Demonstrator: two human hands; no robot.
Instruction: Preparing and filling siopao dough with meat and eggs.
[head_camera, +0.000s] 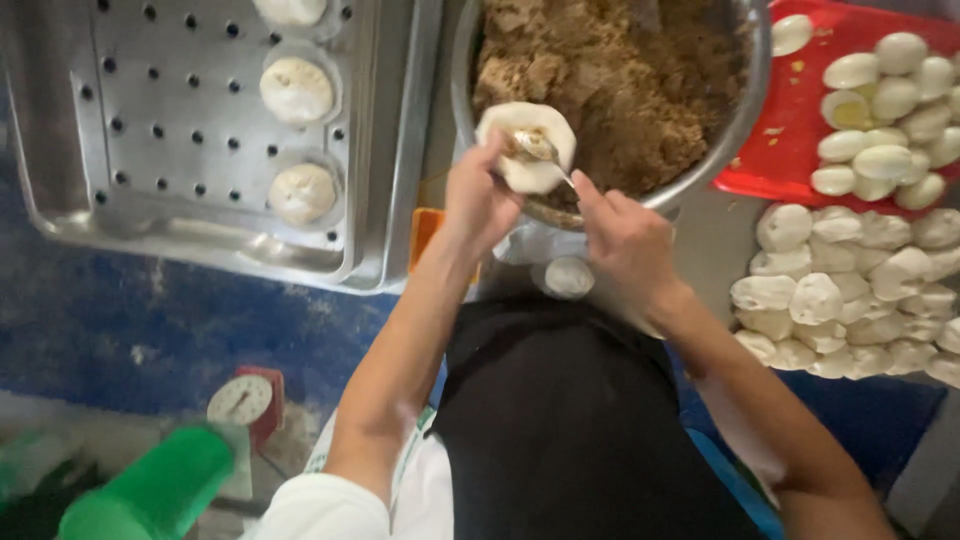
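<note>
Left hand (480, 200) cups dough round (527, 145); right hand (625, 235) holds spoon (538, 148) on it, above filling bowl (745, 110).

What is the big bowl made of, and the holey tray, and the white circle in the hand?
The big bowl looks like shiny steel: grey with bright glints on its rim. The holey tray seems to be duller, brushed metal with punched holes. The white circle in the left hand looks like soft, matte dough; it bends under the spoon.
</note>
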